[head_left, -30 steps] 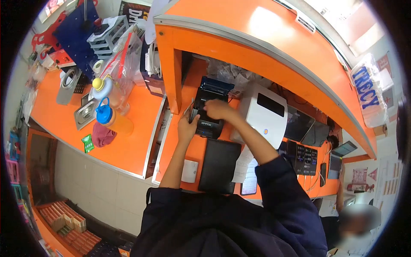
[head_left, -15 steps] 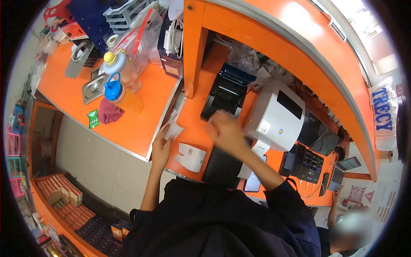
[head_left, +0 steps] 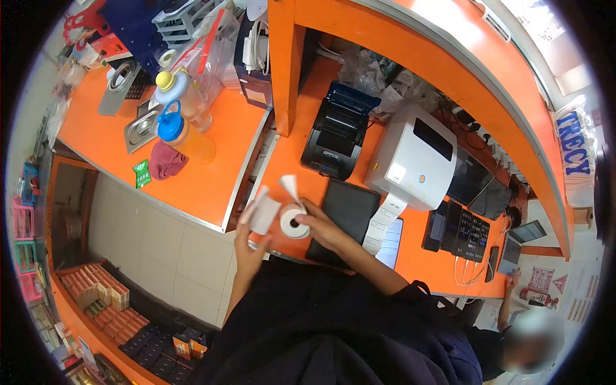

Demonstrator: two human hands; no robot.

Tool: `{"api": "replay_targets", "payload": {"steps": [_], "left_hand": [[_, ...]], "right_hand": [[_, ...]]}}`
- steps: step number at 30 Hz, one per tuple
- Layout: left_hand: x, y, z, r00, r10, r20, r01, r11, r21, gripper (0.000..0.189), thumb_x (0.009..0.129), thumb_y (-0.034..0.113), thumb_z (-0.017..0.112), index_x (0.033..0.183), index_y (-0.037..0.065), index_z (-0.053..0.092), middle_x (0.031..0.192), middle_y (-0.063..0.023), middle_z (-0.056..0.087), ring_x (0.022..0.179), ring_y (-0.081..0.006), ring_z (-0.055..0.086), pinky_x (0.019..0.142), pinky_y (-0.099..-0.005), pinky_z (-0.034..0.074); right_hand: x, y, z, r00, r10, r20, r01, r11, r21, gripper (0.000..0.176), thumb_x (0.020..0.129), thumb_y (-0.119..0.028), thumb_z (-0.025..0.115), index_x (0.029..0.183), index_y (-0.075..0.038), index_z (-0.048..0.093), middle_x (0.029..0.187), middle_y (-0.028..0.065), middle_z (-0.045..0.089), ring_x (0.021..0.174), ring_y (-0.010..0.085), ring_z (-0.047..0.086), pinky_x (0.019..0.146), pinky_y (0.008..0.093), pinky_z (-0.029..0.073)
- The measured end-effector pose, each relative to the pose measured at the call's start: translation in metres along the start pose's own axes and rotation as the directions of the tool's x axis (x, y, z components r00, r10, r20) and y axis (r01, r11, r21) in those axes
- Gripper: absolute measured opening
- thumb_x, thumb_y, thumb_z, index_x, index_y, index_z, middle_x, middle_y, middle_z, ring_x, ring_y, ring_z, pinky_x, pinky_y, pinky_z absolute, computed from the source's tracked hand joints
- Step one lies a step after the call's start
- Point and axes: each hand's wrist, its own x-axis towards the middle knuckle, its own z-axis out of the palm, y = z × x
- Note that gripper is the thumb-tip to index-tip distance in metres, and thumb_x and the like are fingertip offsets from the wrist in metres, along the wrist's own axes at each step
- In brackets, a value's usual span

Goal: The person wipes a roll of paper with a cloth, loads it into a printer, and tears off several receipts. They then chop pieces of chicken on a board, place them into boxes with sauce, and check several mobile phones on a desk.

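My right hand (head_left: 321, 226) grips a white paper roll (head_left: 294, 222), its dark core facing up and a loose end standing out. Just left of it, my left hand (head_left: 249, 239) holds a white slip of paper (head_left: 264, 215), slightly blurred. Both hands are over the front edge of the orange counter (head_left: 283, 165). Beyond them is a black receipt printer (head_left: 334, 138) with its lid raised. To the right, a black flat case (head_left: 350, 208) lies beside a white label printer (head_left: 412, 160), from which a printed strip (head_left: 384, 221) hangs.
A blue-capped bottle (head_left: 187, 136), maroon cloth (head_left: 168, 160) and green packet (head_left: 141, 174) are on the left counter. An orange post (head_left: 283, 77) rises behind. A phone (head_left: 391, 242) and keypad (head_left: 470, 233) lie right. Another person's arm (head_left: 506, 301) shows at lower right.
My right hand has moved down from the black printer and now holds the paper roll. My left hand has shifted slightly and lifted its paper toward the roll. The printer's interior is more visible.
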Motion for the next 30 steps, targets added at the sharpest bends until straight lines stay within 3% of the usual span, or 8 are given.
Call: {"api": "replay_targets", "payload": {"steps": [2, 6, 9, 17, 22, 24, 27, 30], "left_hand": [[0.01, 0.042, 0.014, 0.907, 0.198, 0.371, -0.293, 0.931, 0.219, 0.064, 0.075, 0.016, 0.067, 0.13, 0.0, 0.039, 0.134, -0.0149, 0.037, 0.12, -0.0259, 0.041, 0.097, -0.0364, 0.035], [0.02, 0.049, 0.037, 0.904, 0.245, 0.351, -0.3, 0.947, 0.113, 0.08, 0.066, 0.034, 0.075, 0.128, -0.003, 0.039, 0.133, -0.0172, 0.037, 0.123, -0.0309, 0.038, 0.1, -0.0387, 0.031], [0.017, 0.053, 0.043, 0.94, 0.159, 0.302, -0.021, 0.911, -0.412, 0.097, 0.063, 0.037, 0.077, 0.134, -0.007, 0.026, 0.136, -0.0169, 0.031, 0.126, -0.0278, 0.034, 0.103, -0.0379, 0.027], [0.021, 0.054, 0.047, 0.883, 0.086, 0.461, 0.171, 0.857, -0.486, 0.094, 0.058, 0.028, 0.078, 0.131, -0.005, 0.028, 0.129, -0.0148, 0.04, 0.12, -0.0231, 0.041, 0.1, -0.0352, 0.033], [0.014, 0.051, 0.077, 0.888, 0.044, 0.457, 0.299, 0.699, -0.65, 0.099, 0.058, 0.047, 0.076, 0.13, -0.003, 0.031, 0.122, -0.0142, 0.047, 0.115, -0.0238, 0.047, 0.097, -0.0358, 0.038], [0.019, 0.101, 0.085, 0.933, -0.198, 0.301, 0.36, 0.548, -0.755, 0.096, 0.062, 0.058, 0.069, 0.129, 0.0, 0.032, 0.122, -0.0141, 0.048, 0.112, -0.0251, 0.049, 0.094, -0.0374, 0.042], [0.023, 0.072, 0.087, 0.921, -0.173, 0.35, 0.39, 0.466, -0.794, 0.095, 0.065, 0.068, 0.059, 0.13, 0.005, 0.032, 0.122, -0.0144, 0.047, 0.109, -0.028, 0.051, 0.09, -0.0415, 0.045], [0.029, 0.076, 0.09, 0.886, -0.225, 0.406, 0.457, 0.26, -0.851, 0.096, 0.064, 0.066, 0.062, 0.132, 0.007, 0.031, 0.124, -0.0159, 0.046, 0.108, -0.0299, 0.052, 0.088, -0.0447, 0.046]], "right_hand": [[-0.008, -0.008, 0.003, 0.993, -0.036, 0.11, 0.019, 0.987, 0.157, 0.051, 0.084, -0.024, 0.055, 0.128, -0.006, 0.036, 0.116, 0.0074, 0.049, 0.106, 0.016, 0.052, 0.086, 0.0327, 0.046], [-0.027, -0.027, 0.03, 0.994, -0.092, 0.054, 0.077, 0.97, 0.232, 0.061, 0.082, -0.022, 0.059, 0.133, -0.007, 0.029, 0.119, 0.0074, 0.046, 0.111, 0.0172, 0.047, 0.091, 0.0333, 0.042], [-0.032, -0.037, 0.04, 0.877, -0.464, -0.12, 0.426, 0.869, -0.251, 0.078, 0.067, -0.01, 0.071, 0.132, -0.003, 0.027, 0.126, 0.0085, 0.039, 0.118, 0.0178, 0.039, 0.098, 0.0315, 0.032], [-0.056, -0.061, 0.043, 0.818, -0.567, 0.098, 0.549, 0.719, -0.426, 0.092, 0.057, -0.021, 0.081, 0.13, -0.002, 0.029, 0.125, 0.0137, 0.04, 0.12, 0.0244, 0.038, 0.102, 0.0362, 0.027], [-0.066, -0.066, 0.046, 0.545, -0.835, 0.077, 0.753, 0.447, -0.483, 0.032, 0.062, -0.019, 0.078, 0.084, -0.003, 0.061, 0.119, 0.0162, 0.049, 0.111, 0.0289, 0.045, 0.092, 0.0376, 0.034], [-0.076, -0.073, 0.041, 0.537, -0.839, 0.087, 0.777, 0.452, -0.439, 0.02, 0.065, -0.017, 0.077, 0.064, -0.006, 0.06, 0.097, 0.0115, 0.061, 0.093, 0.0219, 0.055, 0.081, 0.0358, 0.038], [-0.083, -0.068, 0.039, 0.436, -0.817, 0.377, 0.767, 0.117, -0.631, 0.024, 0.063, -0.023, 0.077, 0.068, -0.008, 0.06, 0.067, 0.0003, 0.062, 0.06, 0.0151, 0.056, 0.07, 0.033, 0.039], [-0.094, -0.064, 0.033, 0.567, -0.465, 0.679, 0.667, -0.224, -0.71, 0.03, 0.069, -0.018, 0.073, 0.096, -0.01, 0.063, 0.099, 0.0061, 0.062, 0.091, 0.0192, 0.058, 0.082, 0.0373, 0.041]]}}
